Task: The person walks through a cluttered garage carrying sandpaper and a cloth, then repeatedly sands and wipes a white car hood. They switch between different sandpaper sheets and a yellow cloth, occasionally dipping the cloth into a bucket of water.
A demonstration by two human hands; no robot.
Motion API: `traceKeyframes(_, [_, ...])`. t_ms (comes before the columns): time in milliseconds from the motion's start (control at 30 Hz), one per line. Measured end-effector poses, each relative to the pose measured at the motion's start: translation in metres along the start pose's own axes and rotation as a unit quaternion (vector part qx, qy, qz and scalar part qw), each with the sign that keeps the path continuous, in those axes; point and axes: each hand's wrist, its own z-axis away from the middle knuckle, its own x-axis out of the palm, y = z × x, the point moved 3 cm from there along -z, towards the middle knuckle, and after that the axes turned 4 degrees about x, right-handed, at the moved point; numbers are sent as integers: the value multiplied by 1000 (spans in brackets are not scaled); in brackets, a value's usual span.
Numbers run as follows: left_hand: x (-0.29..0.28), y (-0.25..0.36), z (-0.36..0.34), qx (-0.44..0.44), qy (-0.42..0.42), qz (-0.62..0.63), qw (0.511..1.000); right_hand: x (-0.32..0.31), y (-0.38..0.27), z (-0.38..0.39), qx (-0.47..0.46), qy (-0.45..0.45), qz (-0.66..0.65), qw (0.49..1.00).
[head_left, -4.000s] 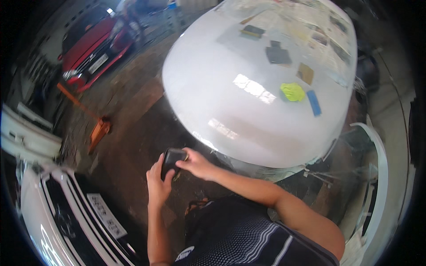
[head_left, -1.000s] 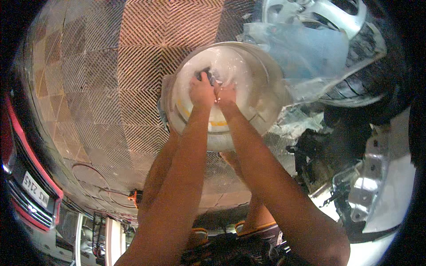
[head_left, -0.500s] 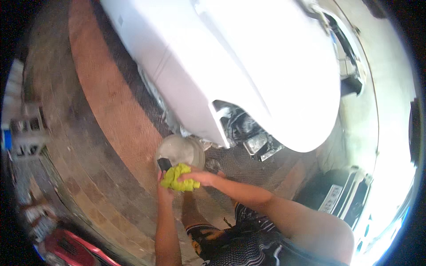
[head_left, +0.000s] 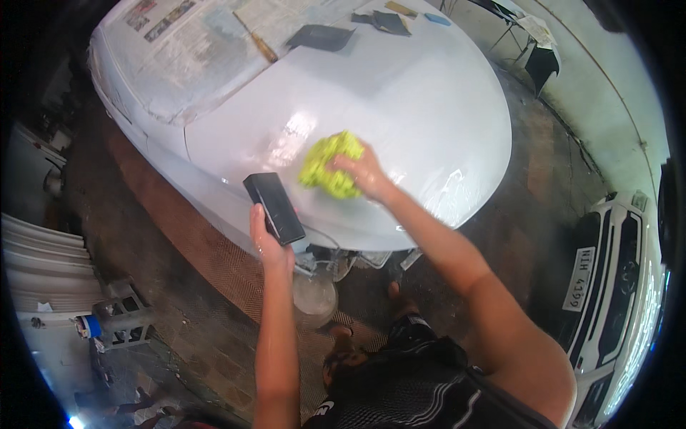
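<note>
The white car hood (head_left: 421, 121) spreads out in front of me, wet and shiny in places. My left hand (head_left: 271, 247) grips a black rectangular sanding block (head_left: 277, 204), held up over the hood's near left edge. A crumpled yellow-green cloth (head_left: 330, 163) is bunched under the fingers of my right hand (head_left: 363, 171). The cloth is over the hood's near part and appears to touch it. Below my left hand, a pale round bucket (head_left: 314, 300) stands on the floor by the car's front.
Dark sandpaper sheets (head_left: 321, 37) and a wooden-handled tool (head_left: 259, 41) lie on the far hood. Newspaper masking (head_left: 189, 53) covers the windshield. Another white car (head_left: 611, 286) stands at right, a wall (head_left: 600, 79) behind it. Hollow concrete blocks (head_left: 123, 314) are at left.
Both hands have risen from over the bucket to the hood and moved apart. The cloth is now only in my right hand, the block in my left. The view has shifted toward the hood.
</note>
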Motion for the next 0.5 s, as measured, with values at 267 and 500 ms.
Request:
traceKeyframes(267, [106,-68,3,22,61,-157,985,-276,-121,-133,-121,273,505,810])
traceKeyframes(500, [144,-99,12,131,62,-367,919,-365,-117,-162,-138,302,598,730])
